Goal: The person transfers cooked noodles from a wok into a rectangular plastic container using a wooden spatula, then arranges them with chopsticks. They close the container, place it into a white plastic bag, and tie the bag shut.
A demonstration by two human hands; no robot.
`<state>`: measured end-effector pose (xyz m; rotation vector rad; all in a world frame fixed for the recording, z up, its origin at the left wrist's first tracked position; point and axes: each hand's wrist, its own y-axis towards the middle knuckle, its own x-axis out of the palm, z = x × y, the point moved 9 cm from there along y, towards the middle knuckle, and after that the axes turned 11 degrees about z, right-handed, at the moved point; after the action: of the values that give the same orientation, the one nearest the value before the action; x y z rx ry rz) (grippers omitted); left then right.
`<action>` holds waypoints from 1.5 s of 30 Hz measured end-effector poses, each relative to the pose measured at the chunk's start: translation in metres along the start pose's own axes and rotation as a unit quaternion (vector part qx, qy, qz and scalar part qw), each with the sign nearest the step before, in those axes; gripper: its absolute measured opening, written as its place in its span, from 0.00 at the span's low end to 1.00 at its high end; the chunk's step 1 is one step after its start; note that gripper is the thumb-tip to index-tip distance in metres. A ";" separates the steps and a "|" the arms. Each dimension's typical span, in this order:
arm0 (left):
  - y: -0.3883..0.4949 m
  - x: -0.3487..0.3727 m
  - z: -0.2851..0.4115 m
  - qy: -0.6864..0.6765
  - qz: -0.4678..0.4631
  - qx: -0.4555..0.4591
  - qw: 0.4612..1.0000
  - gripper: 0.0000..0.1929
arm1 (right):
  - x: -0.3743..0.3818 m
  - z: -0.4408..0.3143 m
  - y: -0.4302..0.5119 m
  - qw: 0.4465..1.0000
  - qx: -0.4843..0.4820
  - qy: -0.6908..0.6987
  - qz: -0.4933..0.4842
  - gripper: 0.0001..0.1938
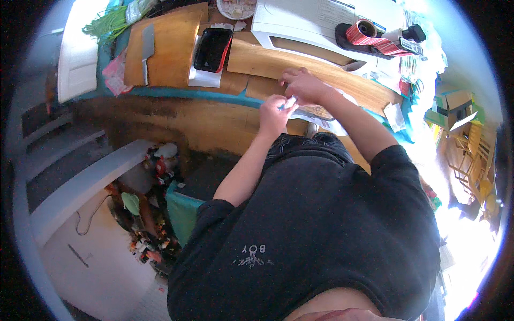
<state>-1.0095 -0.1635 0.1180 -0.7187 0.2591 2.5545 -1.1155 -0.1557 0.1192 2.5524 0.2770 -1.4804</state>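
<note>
My left hand [274,115] pinches a small white item [290,103], too blurred to name, at the front edge of the wooden worktop. Just beyond it on the right, my right hand [304,86] is bent over with its fingers partly spread and its thumb side close to the white item. Whether the right hand grips anything is hidden. Beneath my right forearm lies a clear plastic package [317,114] with brownish contents, partly covered by the arm.
A cleaver [148,42] lies on a wooden cutting board [172,44]. Beside it sits a black tray with a red edge [213,50]. A white appliance [297,24] stands behind my hands, carrying a tape dispenser [343,34]. Green stalks [106,26] lie far left; an open cardboard box [455,106] is right.
</note>
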 end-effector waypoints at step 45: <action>-0.021 0.087 0.037 -0.300 -0.379 -0.337 0.808 0.12 | -0.014 0.011 -0.168 0.663 0.433 0.527 0.308 0.18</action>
<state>-1.0808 -0.1000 0.1020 -0.1146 -0.9923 1.8854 -1.1732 0.0032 0.1164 3.2706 -1.3527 0.3979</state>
